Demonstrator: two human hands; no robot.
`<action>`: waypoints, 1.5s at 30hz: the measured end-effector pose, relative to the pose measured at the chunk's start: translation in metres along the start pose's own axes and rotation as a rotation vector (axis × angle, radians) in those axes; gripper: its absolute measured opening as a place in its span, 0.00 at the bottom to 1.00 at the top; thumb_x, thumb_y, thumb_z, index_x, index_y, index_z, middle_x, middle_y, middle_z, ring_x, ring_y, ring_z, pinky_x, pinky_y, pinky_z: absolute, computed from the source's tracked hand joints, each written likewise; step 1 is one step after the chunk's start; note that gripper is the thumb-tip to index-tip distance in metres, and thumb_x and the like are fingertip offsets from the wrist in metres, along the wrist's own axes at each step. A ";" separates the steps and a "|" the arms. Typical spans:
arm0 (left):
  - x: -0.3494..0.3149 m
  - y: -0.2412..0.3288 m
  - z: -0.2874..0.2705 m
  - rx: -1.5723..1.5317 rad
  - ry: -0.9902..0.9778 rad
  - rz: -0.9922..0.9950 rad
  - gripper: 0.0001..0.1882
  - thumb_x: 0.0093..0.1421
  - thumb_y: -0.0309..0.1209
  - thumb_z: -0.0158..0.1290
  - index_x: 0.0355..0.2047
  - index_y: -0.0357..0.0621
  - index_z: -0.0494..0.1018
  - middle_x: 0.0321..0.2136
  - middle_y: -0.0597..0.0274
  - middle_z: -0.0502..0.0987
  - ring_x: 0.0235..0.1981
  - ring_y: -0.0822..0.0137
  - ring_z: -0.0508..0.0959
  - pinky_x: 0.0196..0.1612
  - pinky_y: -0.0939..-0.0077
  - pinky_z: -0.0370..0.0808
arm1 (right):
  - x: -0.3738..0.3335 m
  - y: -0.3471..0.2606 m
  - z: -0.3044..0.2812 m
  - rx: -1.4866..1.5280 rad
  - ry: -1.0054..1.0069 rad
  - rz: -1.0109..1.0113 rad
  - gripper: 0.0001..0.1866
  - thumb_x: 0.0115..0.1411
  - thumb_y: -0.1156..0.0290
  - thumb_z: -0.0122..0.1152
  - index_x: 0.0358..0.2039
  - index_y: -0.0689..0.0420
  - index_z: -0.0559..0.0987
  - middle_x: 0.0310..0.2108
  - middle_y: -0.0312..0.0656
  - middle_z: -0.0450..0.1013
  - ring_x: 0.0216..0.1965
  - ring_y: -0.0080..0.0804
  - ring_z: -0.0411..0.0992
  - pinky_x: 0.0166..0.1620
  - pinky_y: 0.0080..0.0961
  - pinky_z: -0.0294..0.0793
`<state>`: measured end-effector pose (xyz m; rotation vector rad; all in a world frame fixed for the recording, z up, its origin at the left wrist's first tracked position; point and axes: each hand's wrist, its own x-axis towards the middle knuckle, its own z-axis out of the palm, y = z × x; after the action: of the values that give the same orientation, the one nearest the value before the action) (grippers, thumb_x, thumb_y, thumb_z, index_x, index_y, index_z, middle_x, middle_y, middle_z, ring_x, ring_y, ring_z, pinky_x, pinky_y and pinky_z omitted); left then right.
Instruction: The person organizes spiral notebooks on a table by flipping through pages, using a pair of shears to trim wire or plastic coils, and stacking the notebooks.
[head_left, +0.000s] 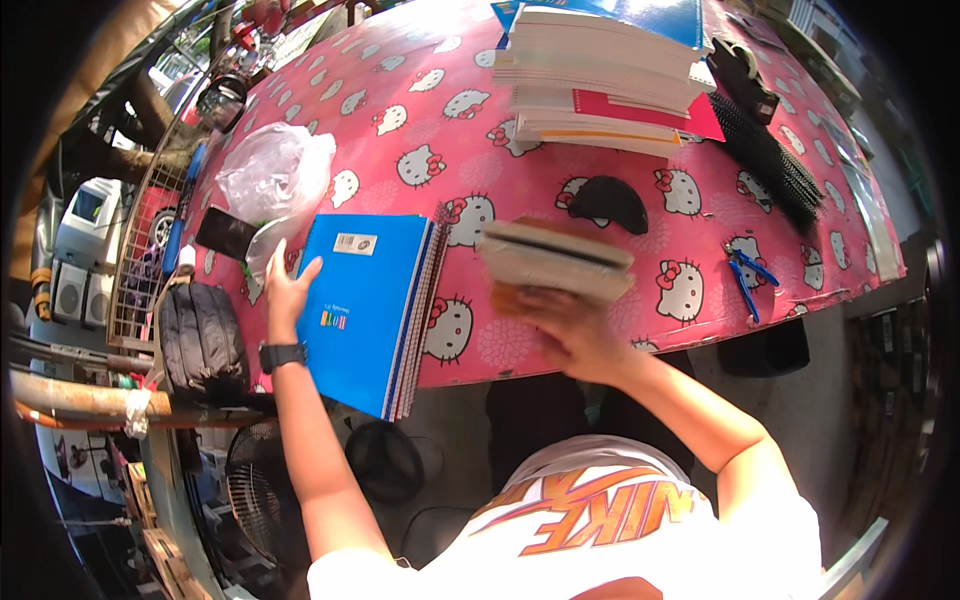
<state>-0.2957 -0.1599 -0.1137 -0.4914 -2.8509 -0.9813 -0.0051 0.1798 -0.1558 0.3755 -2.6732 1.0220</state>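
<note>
White shirt (640, 560) foremost, blue notebooks (365, 290) between both hands (287, 295) (580, 335).

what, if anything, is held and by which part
The right hand holds a blurred tan, dark-striped block by its near side. The left hand is at the left edge of the blue-covered notebook stack; whether it grips is unclear.

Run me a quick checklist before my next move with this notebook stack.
1. Left hand at the blue-topped notebook stack: ok, along its left edge.
2. Stack fully on the table: not ok, near end overhangs.
3. Right hand gripping the block firmly: cannot tell, blurred.
4. Pliers clear of the stack: ok, well to its right.
5. Tall book pile squared: not ok, a red cover juts out.
</note>
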 end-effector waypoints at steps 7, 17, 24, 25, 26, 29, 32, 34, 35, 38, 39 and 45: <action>-0.092 0.096 -0.001 -0.097 0.372 0.116 0.32 0.53 0.41 0.57 0.53 0.35 0.64 0.56 0.45 0.62 0.58 0.54 0.61 0.59 0.64 0.57 | -0.005 0.074 -0.050 -0.212 0.270 0.066 0.22 0.46 0.75 0.61 0.45 0.58 0.74 0.52 0.47 0.68 0.55 0.48 0.62 0.57 0.39 0.60; -0.123 0.176 0.041 0.130 0.097 0.351 0.28 0.49 0.40 0.60 0.48 0.38 0.69 0.54 0.48 0.65 0.59 0.52 0.61 0.60 0.60 0.56 | -0.016 0.021 -0.062 0.314 0.235 0.113 0.12 0.49 0.79 0.59 0.37 0.59 0.77 0.32 0.45 0.74 0.33 0.39 0.73 0.37 0.28 0.72; -0.035 0.183 0.091 0.732 -0.257 0.313 0.39 0.36 0.46 0.66 0.49 0.41 0.69 0.53 0.53 0.67 0.59 0.54 0.61 0.60 0.42 0.51 | -0.109 0.052 -0.164 -0.329 0.655 0.524 0.13 0.52 0.71 0.60 0.39 0.58 0.75 0.39 0.42 0.72 0.43 0.37 0.68 0.47 0.30 0.66; -0.026 0.190 0.096 0.740 -0.252 0.314 0.39 0.36 0.46 0.66 0.49 0.41 0.69 0.53 0.53 0.67 0.59 0.54 0.61 0.60 0.42 0.51 | -0.129 0.068 -0.172 -0.508 0.559 0.574 0.19 0.52 0.69 0.61 0.45 0.58 0.72 0.46 0.44 0.69 0.48 0.40 0.64 0.51 0.34 0.63; -0.019 0.198 0.099 0.773 -0.349 0.283 0.38 0.35 0.45 0.66 0.46 0.40 0.70 0.50 0.54 0.70 0.56 0.54 0.65 0.59 0.41 0.52 | -0.145 0.077 -0.175 -0.512 0.522 0.598 0.23 0.51 0.68 0.62 0.48 0.57 0.70 0.51 0.44 0.66 0.52 0.42 0.62 0.54 0.34 0.61; 0.001 0.196 0.104 0.784 -0.477 0.285 0.33 0.32 0.43 0.66 0.40 0.40 0.72 0.43 0.55 0.73 0.50 0.56 0.71 0.58 0.37 0.53 | -0.159 0.086 -0.169 -0.411 0.475 0.631 0.24 0.51 0.67 0.62 0.49 0.57 0.69 0.53 0.43 0.64 0.55 0.43 0.60 0.56 0.35 0.59; 0.010 0.189 0.104 0.699 -0.473 0.348 0.28 0.31 0.40 0.65 0.34 0.39 0.74 0.35 0.53 0.76 0.43 0.55 0.75 0.56 0.46 0.62 | -0.156 0.095 -0.163 -0.417 0.476 0.665 0.26 0.51 0.66 0.63 0.50 0.56 0.69 0.54 0.43 0.63 0.57 0.42 0.58 0.57 0.38 0.56; 0.019 0.178 0.102 0.534 -0.534 0.283 0.28 0.30 0.37 0.66 0.34 0.38 0.75 0.33 0.51 0.77 0.40 0.53 0.76 0.49 0.60 0.70 | -0.153 0.101 -0.160 -0.435 0.453 0.675 0.28 0.50 0.64 0.64 0.52 0.54 0.68 0.55 0.43 0.62 0.58 0.42 0.57 0.59 0.42 0.53; 0.021 0.176 0.103 0.549 -0.538 0.281 0.28 0.30 0.37 0.66 0.34 0.38 0.75 0.33 0.51 0.77 0.40 0.53 0.76 0.49 0.60 0.70 | -0.153 0.104 -0.160 -0.419 0.455 0.678 0.28 0.50 0.64 0.64 0.52 0.54 0.68 0.55 0.43 0.62 0.58 0.42 0.57 0.59 0.42 0.53; 0.026 0.169 0.106 0.475 -0.581 0.359 0.29 0.30 0.35 0.67 0.36 0.37 0.75 0.32 0.50 0.78 0.38 0.53 0.77 0.42 0.67 0.73 | -0.155 0.109 -0.165 -0.527 0.318 0.645 0.33 0.46 0.62 0.66 0.54 0.52 0.66 0.57 0.43 0.60 0.59 0.43 0.55 0.60 0.44 0.50; 0.027 0.166 0.107 0.460 -0.584 0.334 0.29 0.30 0.34 0.67 0.36 0.38 0.75 0.32 0.50 0.78 0.37 0.54 0.77 0.41 0.66 0.73 | -0.156 0.109 -0.170 -0.532 0.318 0.665 0.36 0.44 0.61 0.67 0.55 0.52 0.65 0.58 0.43 0.59 0.60 0.43 0.54 0.60 0.45 0.50; 0.037 0.158 0.117 0.338 -0.544 0.268 0.22 0.33 0.38 0.66 0.29 0.39 0.77 0.27 0.53 0.78 0.31 0.59 0.79 0.36 0.67 0.73 | -0.170 0.109 -0.211 -0.316 0.083 0.621 0.45 0.29 0.76 0.70 0.54 0.55 0.66 0.58 0.42 0.59 0.59 0.43 0.55 0.58 0.35 0.58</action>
<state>-0.2761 0.0395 -0.1067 -1.2158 -3.1784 -0.3412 0.1483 0.4263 -0.1255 -0.5779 -2.8618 0.6963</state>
